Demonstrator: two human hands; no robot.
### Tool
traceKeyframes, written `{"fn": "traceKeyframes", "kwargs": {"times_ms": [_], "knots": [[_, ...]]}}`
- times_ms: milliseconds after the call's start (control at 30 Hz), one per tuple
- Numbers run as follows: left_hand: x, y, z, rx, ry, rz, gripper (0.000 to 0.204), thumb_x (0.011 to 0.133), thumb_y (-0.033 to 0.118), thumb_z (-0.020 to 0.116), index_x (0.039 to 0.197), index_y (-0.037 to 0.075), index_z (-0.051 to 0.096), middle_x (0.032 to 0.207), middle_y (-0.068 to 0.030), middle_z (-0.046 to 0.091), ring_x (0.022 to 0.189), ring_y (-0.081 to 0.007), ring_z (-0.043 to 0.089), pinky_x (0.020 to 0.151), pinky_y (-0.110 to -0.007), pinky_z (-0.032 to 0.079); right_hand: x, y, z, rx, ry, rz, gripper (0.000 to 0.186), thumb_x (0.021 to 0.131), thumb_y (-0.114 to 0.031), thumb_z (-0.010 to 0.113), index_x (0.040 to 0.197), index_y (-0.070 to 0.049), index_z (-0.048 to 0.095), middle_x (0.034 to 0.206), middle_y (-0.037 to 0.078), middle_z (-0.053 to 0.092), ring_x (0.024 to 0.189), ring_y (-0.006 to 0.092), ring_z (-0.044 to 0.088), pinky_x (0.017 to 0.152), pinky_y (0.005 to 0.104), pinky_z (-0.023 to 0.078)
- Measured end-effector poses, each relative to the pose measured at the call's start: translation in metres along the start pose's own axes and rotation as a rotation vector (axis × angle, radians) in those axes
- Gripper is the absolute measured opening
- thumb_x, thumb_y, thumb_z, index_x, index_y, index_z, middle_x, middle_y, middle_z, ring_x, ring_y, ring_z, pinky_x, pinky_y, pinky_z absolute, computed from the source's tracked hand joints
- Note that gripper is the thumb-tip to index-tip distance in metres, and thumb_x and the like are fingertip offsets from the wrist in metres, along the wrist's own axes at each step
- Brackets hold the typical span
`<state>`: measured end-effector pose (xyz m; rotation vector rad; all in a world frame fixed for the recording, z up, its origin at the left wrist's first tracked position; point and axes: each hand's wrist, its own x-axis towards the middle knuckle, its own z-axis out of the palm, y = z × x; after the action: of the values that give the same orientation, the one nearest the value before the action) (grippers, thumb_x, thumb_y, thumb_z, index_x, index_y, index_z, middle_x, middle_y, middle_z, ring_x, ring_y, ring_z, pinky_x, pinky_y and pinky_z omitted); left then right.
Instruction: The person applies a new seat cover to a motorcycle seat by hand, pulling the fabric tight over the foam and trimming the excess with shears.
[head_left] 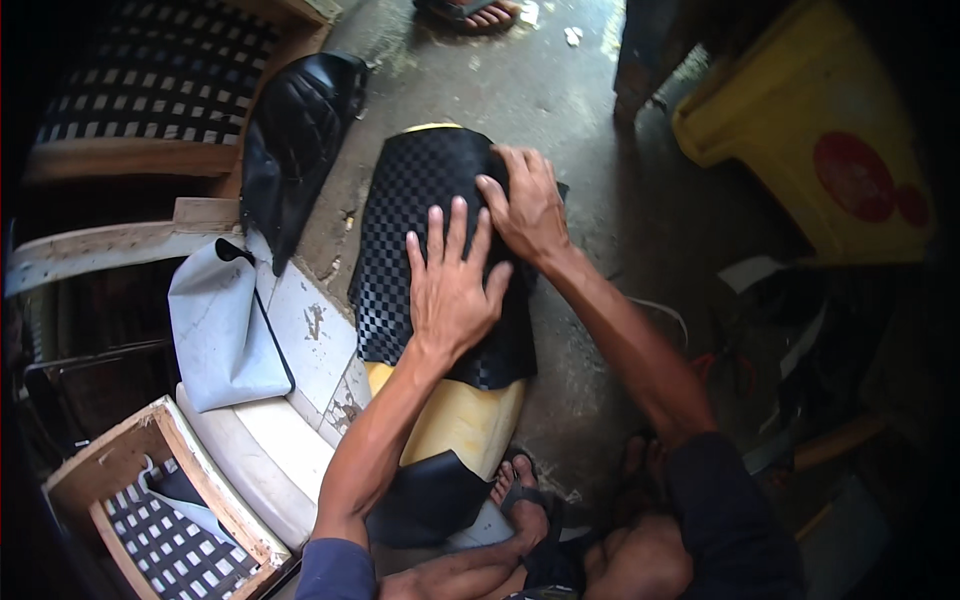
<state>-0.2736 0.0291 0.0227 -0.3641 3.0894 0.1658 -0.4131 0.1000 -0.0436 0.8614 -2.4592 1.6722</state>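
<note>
My left hand (450, 290) lies palm down, fingers spread, on a black checkered-textured sheet (385, 250). The sheet covers much of a long yellow foam piece (450, 420), which shows below it. At the sheet's upper right, my right hand (527, 205) rests with slightly bent fingers, the thumb apart from them. A plain black piece of material (420, 500) lies over the foam's near end.
Wooden frames with woven straps (160, 90) (258, 558) stand at left, beside black padded material (295, 140), a folded pale sheet (225, 330) and a white cushion (280, 460). A yellow plastic object (770, 100) is upper right; another person's sandalled foot (480, 15) is at top.
</note>
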Motion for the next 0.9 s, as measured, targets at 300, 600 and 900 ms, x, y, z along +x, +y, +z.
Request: {"fn": "traceKeyframes", "kwargs": {"times_ms": [300, 600, 900], "knots": [[-0.092, 0.066, 0.018, 0.499, -0.382, 0.392, 0.060, 0.101, 0.043, 0.049, 0.150, 0.010, 0.050, 0.164, -0.0089, 0.036, 0.157, -0.0300, 0.018, 0.124, -0.066, 0.002, -0.153, -0.001, -0.116, 0.236, -0.135, 0.453, 0.035, 0.092, -0.008, 0.066, 0.126, -0.002, 0.060, 0.116, 0.018, 0.062, 0.104, 0.0357, 0.064, 0.092, 0.0421, 0.052], [-0.117, 0.091, 0.034, 0.804, -0.582, 0.466, 0.061, 0.100, 0.032, 0.043, 0.152, -0.001, 0.044, 0.162, -0.0187, 0.034, 0.155, -0.0379, 0.019, 0.125, -0.064, 0.004, -0.256, 0.045, -0.298, -0.731, -0.096, 0.529, 0.045, 0.095, -0.016, 0.067, 0.136, -0.004, 0.055, 0.127, 0.024, 0.058, 0.122, 0.0455, 0.053, 0.103, 0.0509, 0.044], [-0.105, 0.097, 0.047, 0.849, -0.579, 0.513, 0.049, 0.099, 0.029, 0.047, 0.139, 0.005, 0.059, 0.144, -0.0152, 0.052, 0.147, -0.0387, 0.032, 0.124, -0.066, 0.012, -0.284, 0.069, -0.330, -0.602, -0.184, 0.593, 0.060, 0.091, -0.016, 0.070, 0.145, -0.005, 0.046, 0.137, 0.026, 0.053, 0.128, 0.0467, 0.051, 0.107, 0.0529, 0.043]]}}
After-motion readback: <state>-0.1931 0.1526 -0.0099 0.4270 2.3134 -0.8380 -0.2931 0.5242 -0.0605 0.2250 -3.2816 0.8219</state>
